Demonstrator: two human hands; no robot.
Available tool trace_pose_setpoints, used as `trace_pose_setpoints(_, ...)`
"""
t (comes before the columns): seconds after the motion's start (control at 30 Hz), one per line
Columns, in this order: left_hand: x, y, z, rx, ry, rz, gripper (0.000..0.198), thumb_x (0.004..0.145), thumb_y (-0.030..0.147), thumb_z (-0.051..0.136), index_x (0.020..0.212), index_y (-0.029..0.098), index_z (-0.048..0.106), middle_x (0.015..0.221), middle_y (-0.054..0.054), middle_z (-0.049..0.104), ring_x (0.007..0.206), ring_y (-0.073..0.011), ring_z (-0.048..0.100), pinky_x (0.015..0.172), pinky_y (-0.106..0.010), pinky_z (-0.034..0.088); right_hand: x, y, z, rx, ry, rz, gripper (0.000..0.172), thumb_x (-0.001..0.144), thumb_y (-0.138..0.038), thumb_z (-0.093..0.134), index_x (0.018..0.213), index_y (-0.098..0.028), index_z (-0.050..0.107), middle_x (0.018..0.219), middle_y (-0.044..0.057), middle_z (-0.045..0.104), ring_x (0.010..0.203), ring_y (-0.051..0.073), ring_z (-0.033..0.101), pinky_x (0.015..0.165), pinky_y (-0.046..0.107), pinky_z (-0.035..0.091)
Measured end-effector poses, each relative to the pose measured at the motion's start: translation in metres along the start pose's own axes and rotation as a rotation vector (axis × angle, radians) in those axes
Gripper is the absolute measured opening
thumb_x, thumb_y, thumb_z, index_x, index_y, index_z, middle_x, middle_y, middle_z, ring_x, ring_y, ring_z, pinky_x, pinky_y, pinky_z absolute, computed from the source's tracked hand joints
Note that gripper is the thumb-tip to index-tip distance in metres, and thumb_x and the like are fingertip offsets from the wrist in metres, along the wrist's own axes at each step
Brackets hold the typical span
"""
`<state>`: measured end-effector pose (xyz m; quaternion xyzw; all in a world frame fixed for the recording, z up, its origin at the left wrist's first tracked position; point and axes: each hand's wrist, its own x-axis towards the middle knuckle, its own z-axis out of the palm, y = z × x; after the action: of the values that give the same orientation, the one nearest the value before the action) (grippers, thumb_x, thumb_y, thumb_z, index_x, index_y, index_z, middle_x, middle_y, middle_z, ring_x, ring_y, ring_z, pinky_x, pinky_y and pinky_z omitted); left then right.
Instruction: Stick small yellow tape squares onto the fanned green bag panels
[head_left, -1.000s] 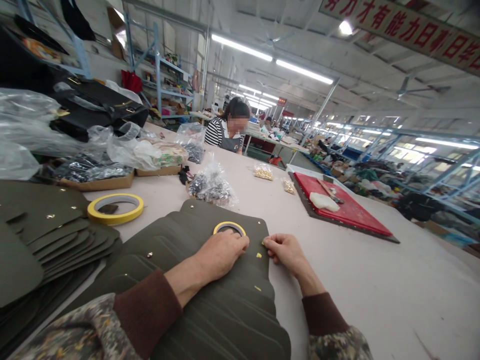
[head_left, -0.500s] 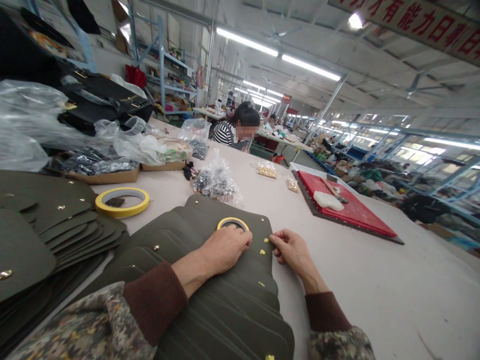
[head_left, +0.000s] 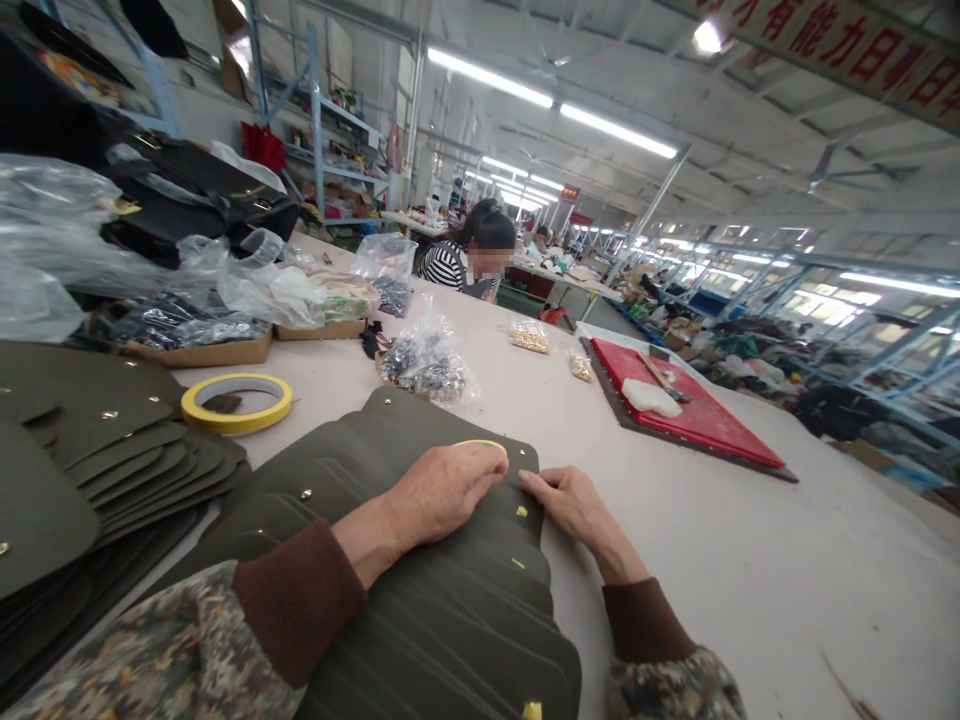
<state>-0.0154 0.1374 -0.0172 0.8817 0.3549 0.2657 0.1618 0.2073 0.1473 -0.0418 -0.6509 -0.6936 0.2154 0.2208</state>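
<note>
Dark olive panels [head_left: 360, 610], stacked in overlapping layers with small metal fittings, lie in front of me. My left hand [head_left: 442, 492] rests over them, its fingers curled on a roll of yellow tape [head_left: 480, 443]; only the roll's upper rim shows. At the stack's right edge is my right hand [head_left: 574, 508], closed, with its fingertips over the spot of a small tape bit. Whatever it pinches is hidden. Another yellow tape bit [head_left: 521, 511] sits just below those fingertips, and a thin yellow strip [head_left: 518, 563] lies lower on the panels.
A larger yellow tape roll [head_left: 236, 403] lies at left beside more olive panels [head_left: 45, 480]. Beyond are a bag of dark parts [head_left: 427, 360], bags of gold pieces [head_left: 529, 336] and a red board [head_left: 682, 410] bearing a hammer-like tool. A person in stripes [head_left: 469, 250] sits across the table.
My right fingertips have moved left onto the panel edge, covering the upper tape bit. My left hand now hides more of the tape roll. The view has shifted slightly.
</note>
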Motion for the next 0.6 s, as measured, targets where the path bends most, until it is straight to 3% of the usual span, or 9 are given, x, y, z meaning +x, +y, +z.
trace_pose_setpoints(0.07,0.0,0.0,0.001,-0.044,0.015,0.005,0.017,0.093,0.018,0.041,0.099,0.022,0.057,0.094,0.0,0.065,0.087,-0.014,0.061,0.077,-0.022,0.044,-0.002,0.0,-0.004,0.046,-0.007,-0.012,0.045,0.08,-0.046,0.056,0.049,-0.015,0.065,0.04,-0.003,0.049,0.042,0.01,0.043,0.043,0.023,0.027)
trace_pose_setpoints(0.23,0.0,0.002,0.001,-0.069,0.053,-0.087,0.041,0.091,0.021,0.049,0.131,0.025,0.045,0.111,-0.001,0.067,0.09,-0.0144,0.064,0.079,-0.023,0.046,-0.007,-0.012,-0.003,0.333,0.098,-0.167,0.026,0.079,-0.035,0.06,0.09,-0.016,0.073,0.078,0.004,0.072,0.069,0.017,0.063,0.064,0.026,0.048)
trace_pose_setpoints(0.3,0.0,0.002,0.001,-0.053,0.038,-0.116,0.042,0.09,0.022,0.051,0.131,0.025,0.043,0.107,-0.001,0.068,0.087,-0.0153,0.066,0.077,-0.023,0.047,-0.01,-0.021,-0.001,0.407,0.107,-0.3,0.021,0.078,-0.029,0.063,0.092,-0.017,0.073,0.083,0.005,0.073,0.072,0.018,0.065,0.069,0.029,0.051)
trace_pose_setpoints(0.43,-0.001,0.0,0.003,-0.039,0.03,-0.094,0.036,0.091,0.025,0.052,0.126,0.025,0.045,0.112,-0.003,0.067,0.099,-0.0186,0.065,0.081,-0.026,0.047,-0.017,-0.037,0.002,0.32,0.16,-0.515,0.015,0.08,-0.02,0.061,0.091,-0.018,0.07,0.082,0.005,0.072,0.07,0.016,0.064,0.067,0.027,0.051)
trace_pose_setpoints(0.6,-0.001,-0.001,0.005,0.021,0.056,-0.121,0.033,0.091,0.027,0.052,0.124,0.024,0.045,0.104,-0.002,0.068,0.09,-0.0203,0.066,0.074,-0.027,0.046,-0.02,-0.044,0.008,0.148,0.273,-0.589,0.013,0.081,-0.013,0.057,0.081,-0.019,0.069,0.071,0.002,0.068,0.062,0.013,0.061,0.062,0.024,0.048)
